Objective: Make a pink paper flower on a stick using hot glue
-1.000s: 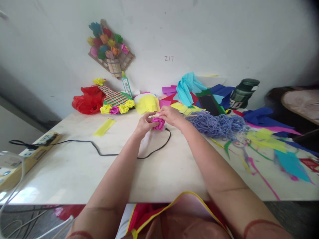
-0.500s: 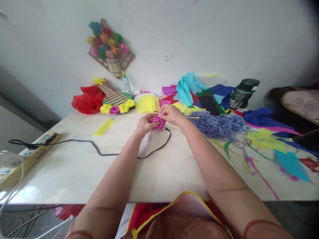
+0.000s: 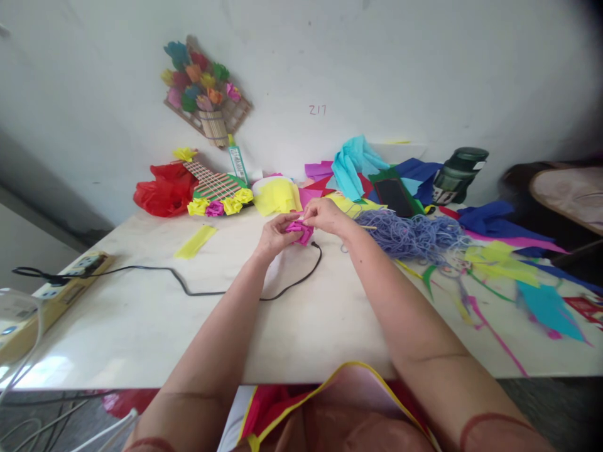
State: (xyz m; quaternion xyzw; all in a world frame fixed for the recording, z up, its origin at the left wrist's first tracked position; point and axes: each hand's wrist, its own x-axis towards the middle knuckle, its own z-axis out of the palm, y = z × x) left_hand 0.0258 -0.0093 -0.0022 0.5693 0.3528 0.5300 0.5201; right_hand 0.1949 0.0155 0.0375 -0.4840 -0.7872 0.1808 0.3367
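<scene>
Both my hands meet over the middle of the white table (image 3: 141,314), closed around a small crumpled pink paper flower (image 3: 300,231). My left hand (image 3: 273,235) grips it from the left and below. My right hand (image 3: 325,216) pinches its top from the right, fingers curled. A thin stick (image 3: 367,226) pokes out to the right of my right hand. Just under the hands lies the end of a black cable (image 3: 282,290).
A pile of purple string (image 3: 414,235) lies right of my hands, with coloured paper scraps (image 3: 509,263) beyond. At the back are yellow paper (image 3: 277,196), a red bag (image 3: 162,188), a woven mat with paper flowers (image 3: 219,191), a dark phone (image 3: 396,196) and a green jar (image 3: 459,176). A power strip (image 3: 56,292) sits left.
The hands stay in place, with only small finger shifts on the pink flower. The view has drifted slightly.
</scene>
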